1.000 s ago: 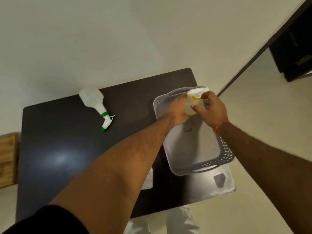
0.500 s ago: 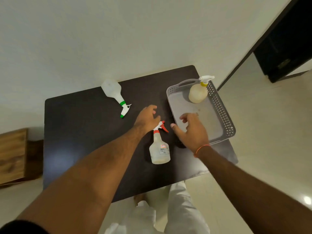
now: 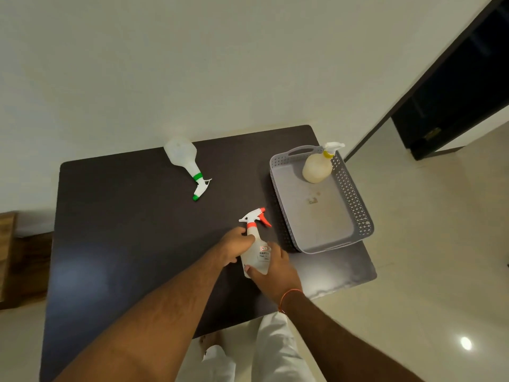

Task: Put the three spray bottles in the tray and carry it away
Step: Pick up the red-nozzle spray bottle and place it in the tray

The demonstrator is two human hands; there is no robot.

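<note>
A grey perforated tray [image 3: 355,205] sits on the right side of the dark table [image 3: 132,230]. The yellow-collared spray bottle [image 3: 316,168] stands upright in the tray's far end. Near the table's front, the red-trigger spray bottle [image 3: 257,244] stands just left of the tray, and both hands grip it. My left hand [image 3: 234,245] wraps its left side at the shoulder. My right hand [image 3: 271,268] holds its lower right side. The green-collared spray bottle [image 3: 187,164] lies on its side at the table's back, nozzle toward me.
A pale wall runs behind the table. A dark doorway [image 3: 462,86] stands at the far right, and a wooden piece of furniture [image 3: 11,257] at the left edge. Glossy floor tiles lie to the right. My white trouser legs [image 3: 264,351] show below the table's front edge.
Both hands left the yellow-collared bottle standing in the tray, drew back toward me, and closed around the red-trigger bottle. The camera view widened and shifted.
</note>
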